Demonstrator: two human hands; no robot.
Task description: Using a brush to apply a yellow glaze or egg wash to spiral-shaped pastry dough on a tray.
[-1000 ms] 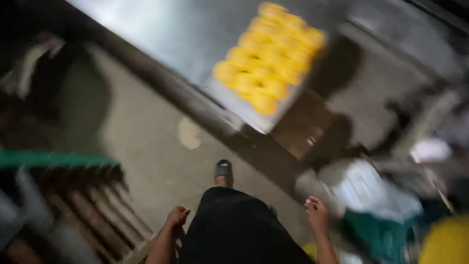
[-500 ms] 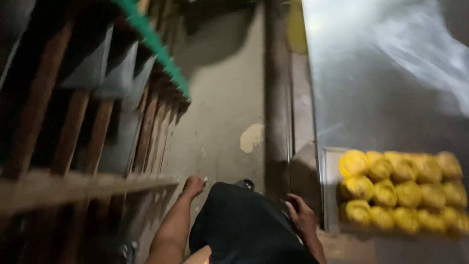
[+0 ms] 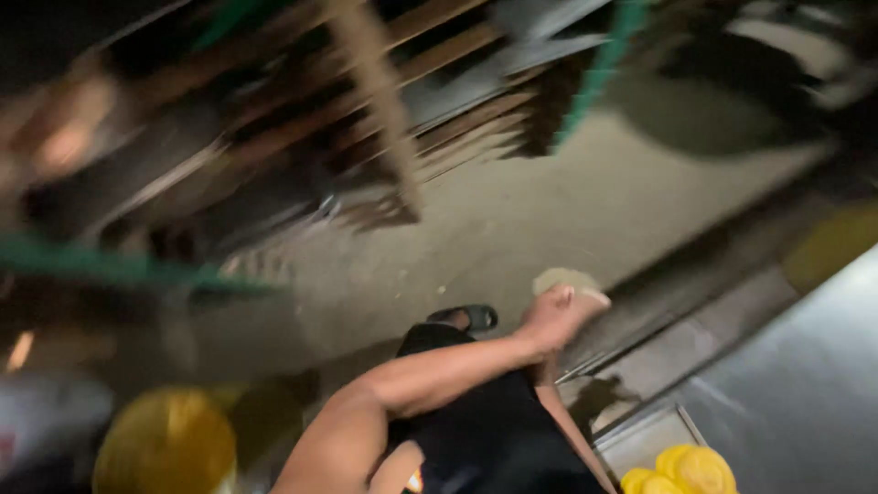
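One bare forearm swings across the front of the body, elbow bent, rising from the lower left toward the middle. Its hand is curled loosely, fingers folded in, holding nothing that can be made out through the blur. A second arm hangs straighter beneath it; that hand is hidden.

left hand curled loosely, raised over the concrete floor, holding nothing.
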